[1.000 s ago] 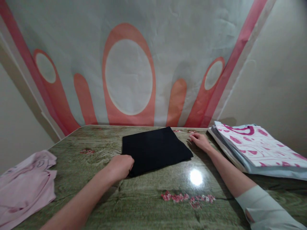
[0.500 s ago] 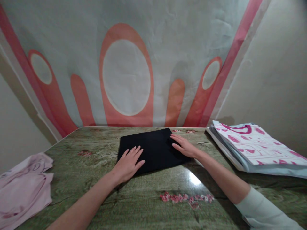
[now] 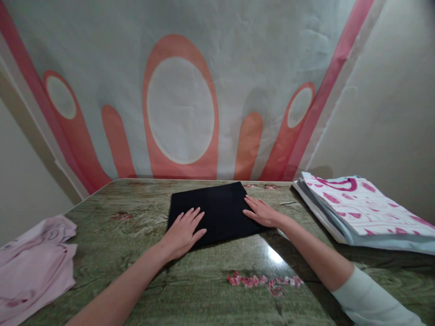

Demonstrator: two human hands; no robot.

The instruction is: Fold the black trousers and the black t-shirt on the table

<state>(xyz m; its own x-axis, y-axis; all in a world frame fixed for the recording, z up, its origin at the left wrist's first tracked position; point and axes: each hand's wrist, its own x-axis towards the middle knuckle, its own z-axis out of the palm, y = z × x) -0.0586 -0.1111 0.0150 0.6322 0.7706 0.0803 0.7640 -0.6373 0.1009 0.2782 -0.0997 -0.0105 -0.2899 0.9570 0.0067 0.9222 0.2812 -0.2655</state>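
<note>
A black folded cloth [image 3: 217,210], probably a garment though its kind is not shown, lies flat on the wood-patterned table in front of me. My left hand [image 3: 185,233] rests on its near left part, palm down with the fingers spread. On the right edge of the cloth lies my right hand [image 3: 261,212], fingers stretched out toward the left and the thumb apart. Neither hand grips anything. The folded cloth has straight edges and a slanted right side, partly covered by my right hand.
A stack of folded clothes [image 3: 367,208], topped by a white and pink printed piece, sits at the table's right. A crumpled pink garment [image 3: 37,267] lies at the left edge. Behind the table [image 3: 136,280] stands a wall with a printed sheet [image 3: 272,54].
My right hand has slid slightly down along the right edge of the black cloth. My left hand stays at nearly the same place.
</note>
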